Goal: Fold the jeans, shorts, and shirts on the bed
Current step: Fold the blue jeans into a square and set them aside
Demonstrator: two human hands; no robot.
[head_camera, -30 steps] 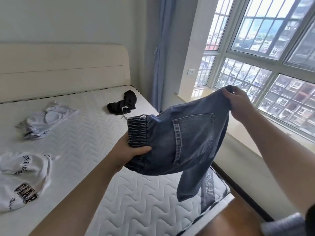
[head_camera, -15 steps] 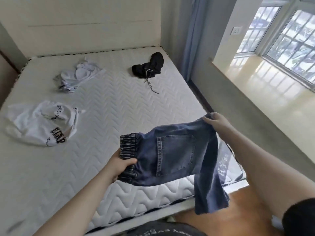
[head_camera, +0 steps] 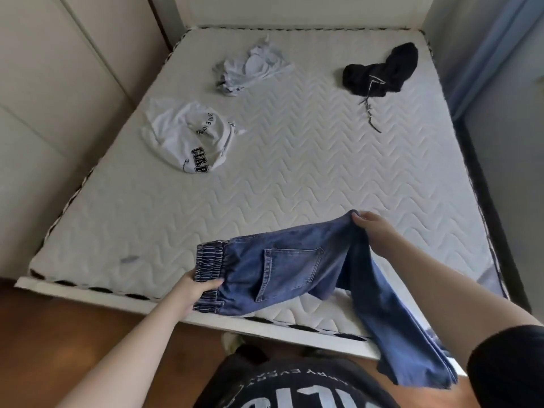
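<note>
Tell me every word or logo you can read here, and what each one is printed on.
"GAP", in bold dark block letters: on the crumpled white T-shirt lying on the mattress.
Small curved dark lettering higher on the same shirt: too small and creased to read.
Pale lettering on the person's dark shirt, bottom edge of the view: upside down and cut off, not readable.
Jeans, black garment, pale garment: no text visible.

Pale wardrobe doors (head_camera: 59,92) at left, blue curtain (head_camera: 488,51) at right, brown wood floor (head_camera: 73,328), cream headboard (head_camera: 294,10)
</note>
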